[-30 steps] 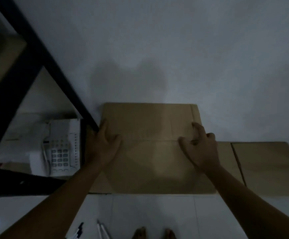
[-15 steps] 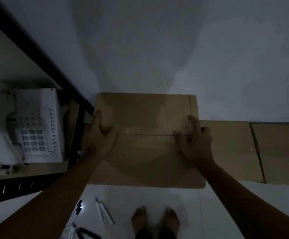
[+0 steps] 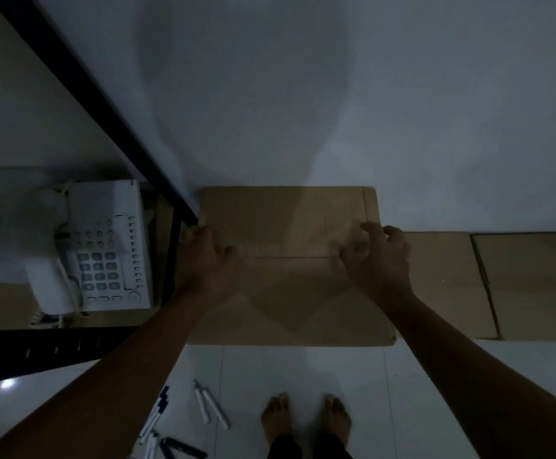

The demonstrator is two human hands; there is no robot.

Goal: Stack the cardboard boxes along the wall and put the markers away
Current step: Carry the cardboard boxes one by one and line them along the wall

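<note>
A closed brown cardboard box (image 3: pixel 289 223) stands against the white wall, on top of other cardboard. My left hand (image 3: pixel 203 260) presses on its top near the left edge. My right hand (image 3: pixel 377 260) rests on its top near the right edge, fingers curled at the flap seam. Lower cardboard boxes (image 3: pixel 528 286) run along the wall to the right. Several markers (image 3: pixel 208 404) lie scattered on the white floor at the bottom left, some white, some dark (image 3: pixel 183 447).
A black metal shelf frame (image 3: pixel 81 81) stands at the left, close to the box. A white desk telephone (image 3: pixel 104 250) sits on its shelf. My bare feet (image 3: pixel 306 419) are on the tiled floor just in front of the box.
The view has tilted further down, so the feet, markers and telephone show more fully. My right hand's fingers have curled more at the seam. The box has stayed against the wall.
</note>
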